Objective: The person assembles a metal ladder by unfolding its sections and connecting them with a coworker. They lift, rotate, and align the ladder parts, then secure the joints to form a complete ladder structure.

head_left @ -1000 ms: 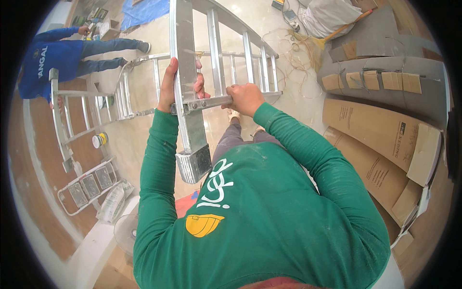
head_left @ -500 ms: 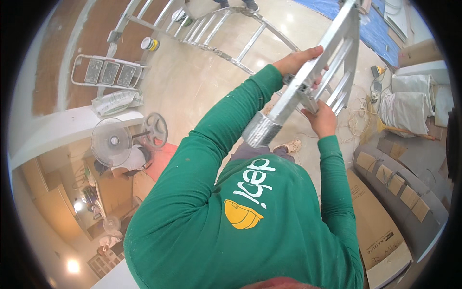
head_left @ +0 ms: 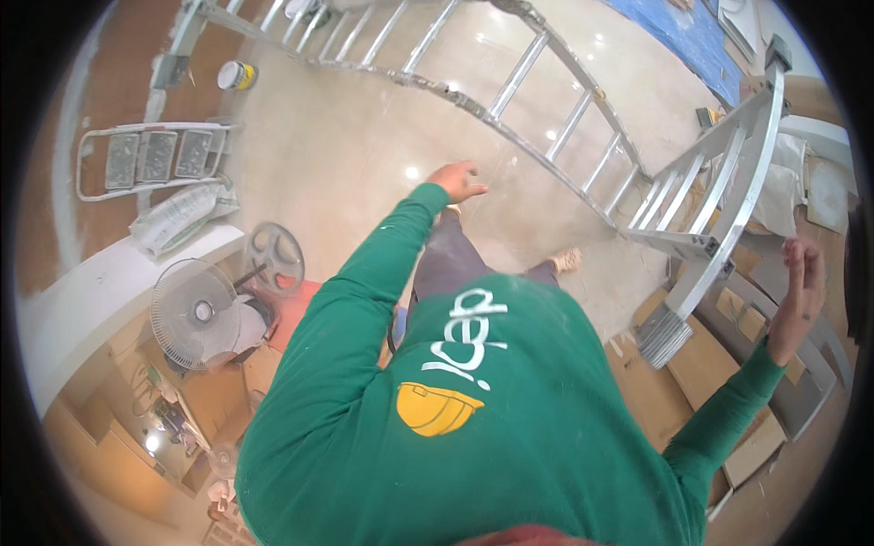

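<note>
Both hands look empty from here: the left hand [head_left: 462, 182], at twelve o'clock, has its fingers loosely parted; the right hand [head_left: 801, 289], at three, extends released fingers beside the metal ladder [head_left: 521, 75], which arcs from ten o'clock to four. A careless arm knock could send its ribbed end [head_left: 665, 337] skidding across the smooth floor [head_left: 319, 164].

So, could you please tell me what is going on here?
Someone in a green top stands by a metal ladder, with neither hand seen holding it. The left hand is open and empty over the floor; the right hand is beside the ladder's right end, fingers extended, with no contact showing. A step stool, a bag and a fan are off to the left.
</note>
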`<act>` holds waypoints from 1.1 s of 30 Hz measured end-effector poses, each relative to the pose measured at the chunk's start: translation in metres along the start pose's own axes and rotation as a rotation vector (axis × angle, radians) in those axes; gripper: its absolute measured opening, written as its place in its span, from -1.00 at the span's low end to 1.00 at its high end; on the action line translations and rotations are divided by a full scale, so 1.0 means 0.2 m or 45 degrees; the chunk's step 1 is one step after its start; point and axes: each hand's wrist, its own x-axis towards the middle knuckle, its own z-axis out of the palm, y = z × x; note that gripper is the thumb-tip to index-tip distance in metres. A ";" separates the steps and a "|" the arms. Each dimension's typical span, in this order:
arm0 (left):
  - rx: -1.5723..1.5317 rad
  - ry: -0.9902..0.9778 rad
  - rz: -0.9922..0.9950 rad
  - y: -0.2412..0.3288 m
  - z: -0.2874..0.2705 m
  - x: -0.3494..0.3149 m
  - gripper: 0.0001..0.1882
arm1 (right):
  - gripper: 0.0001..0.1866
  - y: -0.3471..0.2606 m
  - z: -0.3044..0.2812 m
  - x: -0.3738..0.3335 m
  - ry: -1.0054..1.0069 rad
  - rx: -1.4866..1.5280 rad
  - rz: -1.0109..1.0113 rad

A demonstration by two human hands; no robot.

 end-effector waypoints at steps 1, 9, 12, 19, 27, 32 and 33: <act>0.052 -0.070 -0.053 -0.13 -0.04 -0.07 -0.28 | -0.84 -0.18 0.05 0.07 -0.137 -0.047 -0.033; 0.339 0.171 -0.064 -0.29 -0.62 0.02 -0.19 | -0.43 -0.51 1.65 0.73 -1.519 -0.893 -0.817; 0.527 0.240 -0.015 -0.17 -0.80 0.16 -0.15 | -0.33 -0.37 2.33 0.74 -1.270 -0.959 -0.567; 0.918 0.164 0.181 -0.20 -0.95 0.54 -0.24 | -0.63 -0.04 2.94 0.53 -1.174 -0.787 -0.263; 0.993 -0.397 0.298 -0.41 -0.99 0.95 -0.70 | -0.79 -0.04 2.96 0.66 -1.370 -0.869 -0.478; 0.794 -0.532 0.302 -0.48 -1.00 1.03 -0.78 | -0.78 0.00 2.93 0.71 -1.488 -0.776 -0.420; 0.759 -0.561 0.271 -0.48 -1.00 1.03 -0.77 | -0.78 -0.01 2.93 0.71 -1.508 -0.785 -0.461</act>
